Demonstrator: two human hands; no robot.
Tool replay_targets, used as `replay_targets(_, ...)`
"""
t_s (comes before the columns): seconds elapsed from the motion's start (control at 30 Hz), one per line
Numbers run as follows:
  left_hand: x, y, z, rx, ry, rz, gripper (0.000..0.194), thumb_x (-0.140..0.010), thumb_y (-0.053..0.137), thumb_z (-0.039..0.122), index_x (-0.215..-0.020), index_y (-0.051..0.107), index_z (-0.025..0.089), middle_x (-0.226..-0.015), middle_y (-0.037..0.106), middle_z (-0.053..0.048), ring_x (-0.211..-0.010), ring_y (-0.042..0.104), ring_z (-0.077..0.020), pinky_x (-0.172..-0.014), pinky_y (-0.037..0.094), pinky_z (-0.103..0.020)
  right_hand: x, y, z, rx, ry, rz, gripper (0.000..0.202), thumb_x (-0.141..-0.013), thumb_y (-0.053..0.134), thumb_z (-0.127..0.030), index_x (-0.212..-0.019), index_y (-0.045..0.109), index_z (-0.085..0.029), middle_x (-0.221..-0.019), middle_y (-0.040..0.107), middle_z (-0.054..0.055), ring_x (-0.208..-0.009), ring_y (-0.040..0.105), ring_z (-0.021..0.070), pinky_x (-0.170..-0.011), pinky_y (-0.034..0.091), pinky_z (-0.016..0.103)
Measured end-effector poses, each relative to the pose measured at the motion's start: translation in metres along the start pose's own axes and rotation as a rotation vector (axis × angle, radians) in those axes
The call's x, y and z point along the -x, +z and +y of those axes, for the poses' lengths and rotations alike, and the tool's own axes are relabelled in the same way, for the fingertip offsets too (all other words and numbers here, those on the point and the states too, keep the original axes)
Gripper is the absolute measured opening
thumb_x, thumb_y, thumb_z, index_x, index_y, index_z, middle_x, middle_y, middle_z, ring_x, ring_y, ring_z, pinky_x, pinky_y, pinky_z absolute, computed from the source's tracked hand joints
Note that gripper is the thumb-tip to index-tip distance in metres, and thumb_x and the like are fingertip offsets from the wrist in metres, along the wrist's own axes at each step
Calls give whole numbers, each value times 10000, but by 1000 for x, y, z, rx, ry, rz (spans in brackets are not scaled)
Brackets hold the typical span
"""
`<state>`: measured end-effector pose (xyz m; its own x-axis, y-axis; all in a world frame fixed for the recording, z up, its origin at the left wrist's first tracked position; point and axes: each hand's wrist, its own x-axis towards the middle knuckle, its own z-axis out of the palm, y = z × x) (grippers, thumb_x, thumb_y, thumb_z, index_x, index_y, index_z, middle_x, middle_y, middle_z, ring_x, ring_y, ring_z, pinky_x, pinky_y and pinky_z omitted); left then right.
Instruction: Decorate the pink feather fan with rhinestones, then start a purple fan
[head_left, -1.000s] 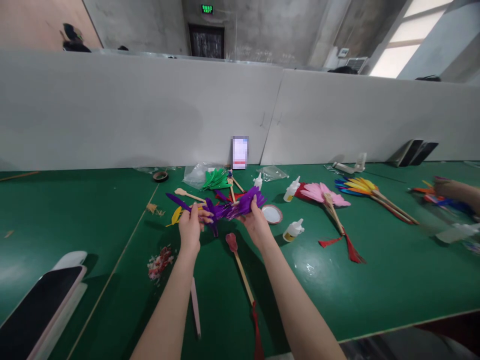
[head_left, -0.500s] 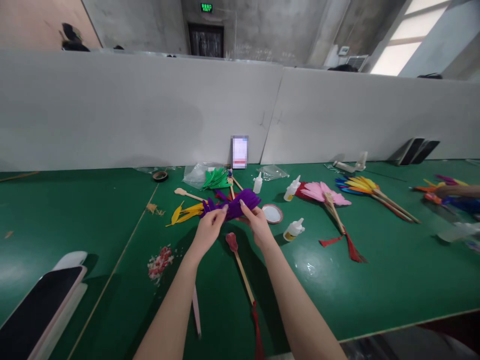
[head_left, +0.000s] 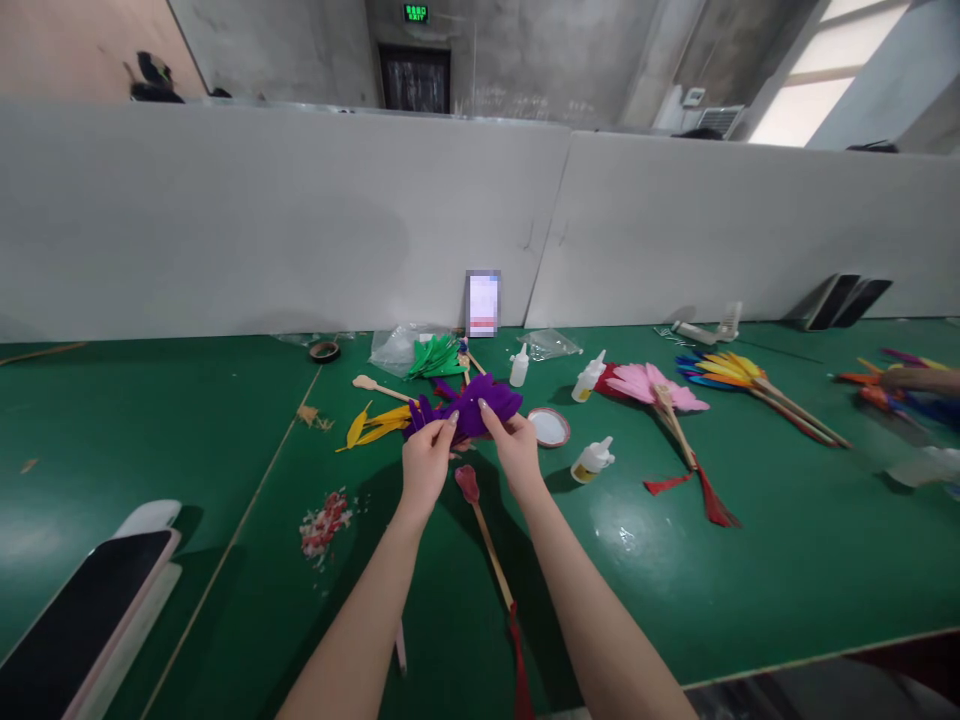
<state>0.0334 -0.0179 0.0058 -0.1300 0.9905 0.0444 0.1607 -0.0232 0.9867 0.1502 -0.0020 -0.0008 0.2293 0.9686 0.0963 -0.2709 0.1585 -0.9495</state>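
Purple feathers (head_left: 491, 395) are pinched between my two hands above the green table. My left hand (head_left: 429, 455) grips their left side and my right hand (head_left: 514, 445) their right side, thumbs on top. More purple feathers and some yellow feathers (head_left: 381, 425) lie to the left, green feathers (head_left: 437, 356) behind. Just below my hands rests a wooden fan handle (head_left: 491, 550) with a red-coated head (head_left: 466, 483) and a red tassel (head_left: 520, 660). A round dish of white stuff (head_left: 549, 427) is right of my right hand.
White glue bottles (head_left: 592, 460) stand to the right, near a pink feather fan (head_left: 652, 388) and a multicoloured one (head_left: 731, 370). A phone (head_left: 483, 303) leans on the white partition (head_left: 300, 220). Red and white scraps (head_left: 325, 524) lie left; another person's hand (head_left: 922, 380) shows at far right.
The purple feathers have spread from a compact bundle into a looser, fanned shape between my hands. My left hand has turned slightly more upright. The view has shifted a little.
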Motion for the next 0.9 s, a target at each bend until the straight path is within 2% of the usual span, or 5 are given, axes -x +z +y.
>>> replay_targets(0.23, 0, 1, -3, 95, -65, 99, 339, -761, 544, 476, -767, 656, 157, -601, 620, -5, -576, 614, -174, -537, 496, -265, 7, 7, -1, 51, -112, 11, 275, -710, 678, -378, -835, 721, -137, -825, 724, 45, -751, 651, 207, -760, 526, 353)
replay_targets(0.47, 0, 6, 0, 394, -182, 182, 334, -689, 626, 451, -754, 641, 124, -595, 623, -8, -477, 566, -124, -488, 454, -237, 16, 13, 1, 112, -213, 35, 250, -718, 674, -339, -841, 722, -127, -823, 721, 51, -766, 643, 214, -768, 509, 350)
replay_targets(0.67, 1, 7, 2, 551, -263, 258, 334, -614, 702, 416, -740, 653, 111, -605, 627, -12, -510, 563, -112, -515, 452, -233, 27, 18, -3, 228, -371, 43, 182, -782, 621, -289, -860, 706, -148, -845, 711, 35, -785, 633, 186, -779, 494, 312)
replay_targets(0.8, 2, 7, 3, 637, -315, 309, 324, -603, 721, 381, -784, 661, 120, -734, 661, -38, -599, 585, -119, -558, 463, -238, 31, 22, -2, 250, -385, 51, 176, -792, 612, -295, -837, 700, -151, -816, 702, 29, -761, 623, 177, -758, 490, 300)
replay_targets(0.9, 1, 6, 3, 612, -306, 323, 337, -618, 708, 400, -799, 655, 121, -755, 651, -40, -609, 575, -118, -566, 465, -239, 31, 24, -1, 201, -323, 52, 198, -770, 636, -322, -840, 702, -149, -840, 705, 33, -801, 622, 185, -789, 482, 302)
